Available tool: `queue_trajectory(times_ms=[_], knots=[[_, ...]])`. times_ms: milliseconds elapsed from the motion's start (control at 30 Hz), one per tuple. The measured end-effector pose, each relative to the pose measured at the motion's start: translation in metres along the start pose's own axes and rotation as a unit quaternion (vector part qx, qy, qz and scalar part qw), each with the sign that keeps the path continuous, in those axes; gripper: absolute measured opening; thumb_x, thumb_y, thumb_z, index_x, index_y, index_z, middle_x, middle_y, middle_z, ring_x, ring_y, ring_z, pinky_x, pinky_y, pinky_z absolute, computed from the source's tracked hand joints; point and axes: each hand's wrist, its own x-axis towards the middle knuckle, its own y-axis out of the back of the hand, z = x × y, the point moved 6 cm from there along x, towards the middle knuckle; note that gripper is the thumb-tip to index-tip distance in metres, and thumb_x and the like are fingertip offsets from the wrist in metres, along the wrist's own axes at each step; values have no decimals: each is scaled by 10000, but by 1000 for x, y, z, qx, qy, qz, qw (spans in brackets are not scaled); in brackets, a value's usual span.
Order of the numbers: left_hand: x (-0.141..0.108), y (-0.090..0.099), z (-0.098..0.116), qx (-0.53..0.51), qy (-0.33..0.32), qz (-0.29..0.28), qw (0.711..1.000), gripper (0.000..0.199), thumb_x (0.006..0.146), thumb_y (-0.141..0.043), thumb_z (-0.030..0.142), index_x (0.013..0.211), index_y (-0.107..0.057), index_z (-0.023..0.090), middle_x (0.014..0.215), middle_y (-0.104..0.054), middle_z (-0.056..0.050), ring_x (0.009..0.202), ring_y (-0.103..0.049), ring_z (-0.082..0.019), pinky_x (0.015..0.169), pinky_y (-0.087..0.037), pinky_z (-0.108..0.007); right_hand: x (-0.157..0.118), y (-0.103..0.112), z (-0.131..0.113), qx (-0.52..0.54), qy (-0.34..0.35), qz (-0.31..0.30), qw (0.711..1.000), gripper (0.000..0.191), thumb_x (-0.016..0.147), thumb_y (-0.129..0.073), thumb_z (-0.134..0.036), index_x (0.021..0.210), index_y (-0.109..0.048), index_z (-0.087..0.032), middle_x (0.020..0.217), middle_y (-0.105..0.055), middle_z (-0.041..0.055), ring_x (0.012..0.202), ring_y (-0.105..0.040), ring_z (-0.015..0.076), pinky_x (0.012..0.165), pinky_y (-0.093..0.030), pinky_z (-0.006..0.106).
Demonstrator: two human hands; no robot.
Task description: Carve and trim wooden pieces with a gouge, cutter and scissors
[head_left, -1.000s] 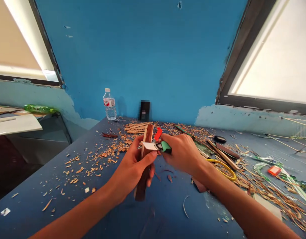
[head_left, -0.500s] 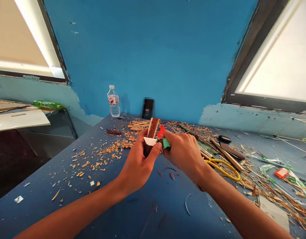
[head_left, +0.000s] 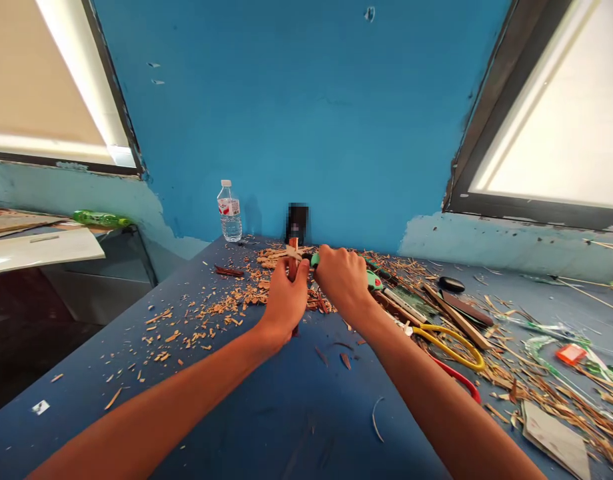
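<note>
Gripping a narrow reddish-brown wooden strip (head_left: 293,268) between curled fingers and thumb, the person's left hand (head_left: 285,303) holds it roughly upright above a dark blue tabletop (head_left: 226,407). The strip's top end rises past the thumb, and its lower end shows beneath the hand. The right hand (head_left: 342,275) is closed in a fist around a green-and-black-handled knife (head_left: 314,260), whose pale, flat blade (head_left: 293,253) lies across the strip near its upper end. The left thumb is close to the knife, but whether it touches cannot be told.

Beyond the hands, thin pale wooden sticks (head_left: 274,256) lie in a pile among curled tan shavings (head_left: 214,308), which spread to the left. A clear plastic bottle with a white cap (head_left: 230,215) stands at the far left corner, near the blue wall (head_left: 306,127). A dark upright object (head_left: 297,223), blurred in the view, is by the wall too.

To the right of the right hand lie a long light-brown wooden bar (head_left: 459,318), a dark brown flat strip (head_left: 467,309) beside it, a smooth black oval object (head_left: 451,285), a yellow loop-shaped handle (head_left: 451,347) and a red curved handle (head_left: 461,381) partly hidden by the forearm. Farther right is a small orange-red block (head_left: 570,354).
</note>
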Motion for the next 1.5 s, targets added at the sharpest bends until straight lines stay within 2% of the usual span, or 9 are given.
queue_trajectory(times_ms=[133, 267, 367, 467, 600, 767, 1000, 1133, 1500], knots=[[-29, -13, -6, 5, 26, -93, 995, 284, 986, -685, 429, 1108, -627, 180, 883, -612, 2, 756, -563, -148, 724, -482, -298, 19, 15, 30, 27, 0, 12, 1000, 296, 1077, -600, -364, 1238, -663, -123, 1183, -709, 103, 1032, -706, 224, 883, -599, 433], [-56, 1, -5, -25, 87, -189, 978, 360, 961, -681, 499, 1166, -557, 229, 673, -447, 83, 544, -397, -109, 542, -370, -258, 19, 19, 54, 72, 42, 7, 996, 308, 1067, -600, -422, 1192, -670, -150, 1113, -708, 73, 973, -702, 213, 855, -597, 409], [-64, 22, -5, -66, 135, -242, 959, 287, 1003, -555, 485, 1158, -479, 257, 633, -404, 98, 499, -337, -106, 477, -335, -239, 0, 10, 58, 112, 67, -22, 991, 281, 1075, -534, -411, 1055, -640, -151, 909, -697, 46, 809, -669, 189, 733, -548, 339], [-71, 39, -10, -96, 173, -265, 944, 259, 1012, -522, 479, 1118, -442, 257, 685, -476, 77, 561, -431, -108, 539, -422, -240, -41, 4, 59, 151, 92, -69, 982, 200, 1016, -551, -382, 1070, -562, -190, 824, -695, 26, 697, -625, 179, 621, -475, 300], [-74, 58, -21, -94, 190, -254, 944, 392, 990, -625, 513, 1241, -438, 276, 729, -553, 67, 639, -554, -131, 644, -499, -279, -116, -3, 56, 226, 176, -157, 945, 193, 1003, -507, -273, 1194, -487, -253, 991, -748, 29, 795, -706, 183, 675, -536, 293], [-72, 73, -31, -68, 193, -223, 953, 486, 955, -709, 533, 1309, -459, 315, 867, -609, 55, 718, -627, -134, 765, -503, -310, -169, -15, 61, 109, 245, -52, 962, 250, 1056, -474, -306, 1304, -500, -283, 1034, -779, 55, 777, -773, 247, 576, -589, 337], [-74, 78, -41, -116, 223, -169, 953, 439, 992, -616, 588, 1336, -530, 330, 1030, -679, -13, 933, -694, -198, 850, -555, -322, -171, -30, 80, 139, 214, 37, 966, 293, 1053, -510, -367, 1327, -588, -300, 1097, -820, 53, 865, -817, 242, 649, -654, 296], [-74, 81, -38, -105, 169, -160, 967, 410, 966, -675, 580, 1295, -591, 352, 1017, -711, -20, 976, -713, -201, 838, -603, -293, -172, -32, 83, 173, 200, 33, 964, 299, 989, -583, -378, 1280, -651, -385, 1083, -828, 27, 865, -818, 281, 625, -664, 342], [-63, 92, -6, -39, 20, -140, 989, 167, 984, -706, 435, 1100, -703, 316, 1060, -765, -9, 906, -747, -166, 744, -624, -213, -174, -43, 73, 151, 245, -18, 958, 261, 1013, -621, -394, 1263, -642, -322, 1050, -797, 7, 881, -769, 224, 721, -657, 349]])
